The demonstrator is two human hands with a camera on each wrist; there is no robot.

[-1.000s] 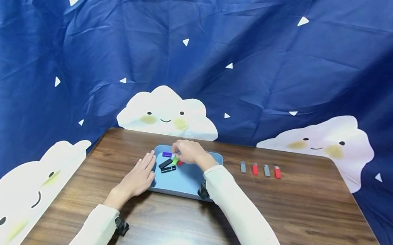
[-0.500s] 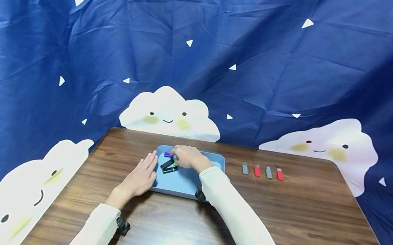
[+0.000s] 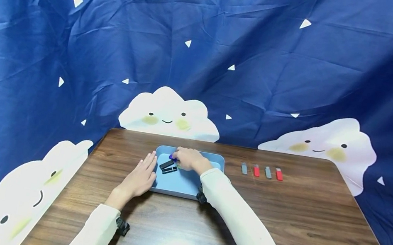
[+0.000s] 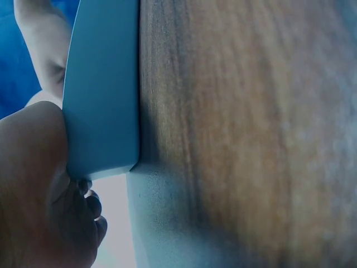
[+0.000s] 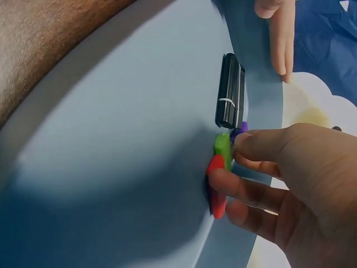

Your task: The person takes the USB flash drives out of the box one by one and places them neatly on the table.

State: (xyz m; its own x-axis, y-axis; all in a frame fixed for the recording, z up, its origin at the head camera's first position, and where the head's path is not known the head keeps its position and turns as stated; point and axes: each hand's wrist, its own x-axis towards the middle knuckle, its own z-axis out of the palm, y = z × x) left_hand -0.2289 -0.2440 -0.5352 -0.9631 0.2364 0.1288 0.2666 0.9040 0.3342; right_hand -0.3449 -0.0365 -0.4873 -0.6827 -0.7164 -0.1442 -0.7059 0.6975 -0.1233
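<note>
Purple stick (image 3: 171, 158) sits at the far left of the blue tray (image 3: 180, 185), pinched in my right hand (image 3: 186, 159), fingers curled round it. The wrist view shows its tip (image 5: 240, 132) just past my fingertips (image 5: 245, 140), with a green stick (image 5: 222, 149) and a red one (image 5: 216, 190) touching them. Two black sticks (image 3: 168, 166) lie just left. My left hand (image 3: 141, 175) rests flat, fingers straight, against the tray's left rim. Four more sticks (image 3: 262, 171) line up on the table (image 3: 281, 218), well right.

Four small sticks, grey (image 3: 244, 169), red (image 3: 256, 171), grey (image 3: 268, 172) and red (image 3: 279, 174), lie in a row on the dark wooden table (image 3: 299, 220), backed by a navy cloud-print cloth (image 3: 265, 65).
</note>
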